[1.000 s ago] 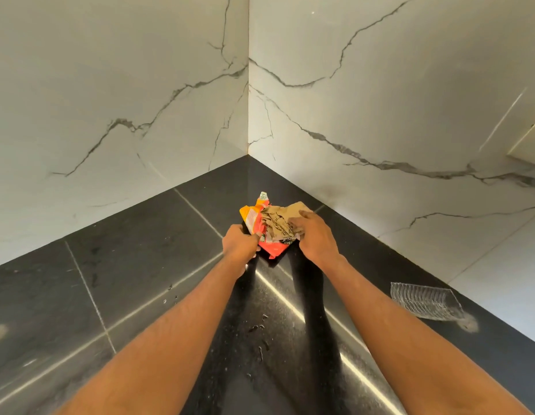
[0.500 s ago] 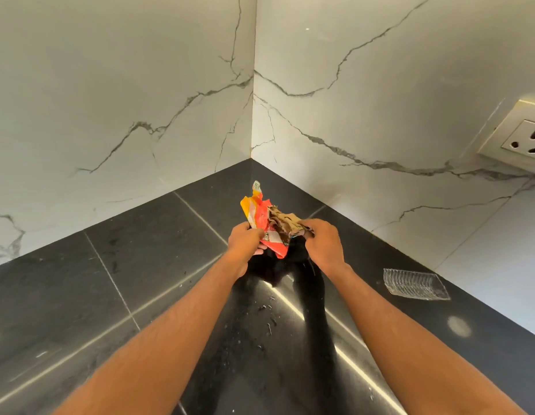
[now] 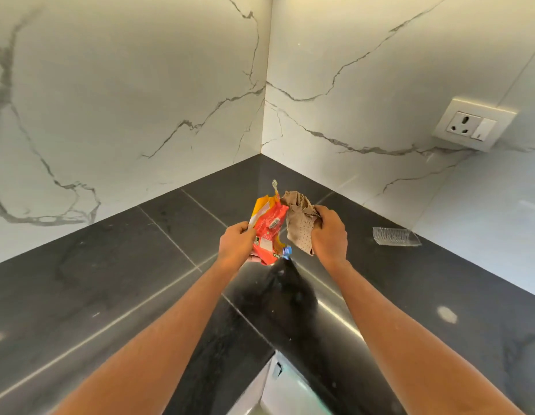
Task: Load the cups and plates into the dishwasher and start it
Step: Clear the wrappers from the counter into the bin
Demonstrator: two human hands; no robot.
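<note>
No cups, plates or dishwasher are in view. My left hand (image 3: 236, 242) grips a crumpled red and orange snack wrapper (image 3: 267, 230), held above the black countertop (image 3: 110, 280) near the corner. My right hand (image 3: 329, 235) grips a crumpled brown perforated paper (image 3: 299, 229) right beside the wrapper. Both pieces hang in the air, a little apart from each other.
White marble-patterned walls (image 3: 140, 100) meet in a corner behind my hands. A wall socket with a switch (image 3: 473, 125) sits on the right wall. A clear ridged plastic tray (image 3: 395, 236) lies on the counter by that wall. The counter's inner edge (image 3: 275, 354) is below.
Both hands lifted the wrapper and the brown paper off the counter and drew them apart. The camera tilted up, bringing the wall socket into view.
</note>
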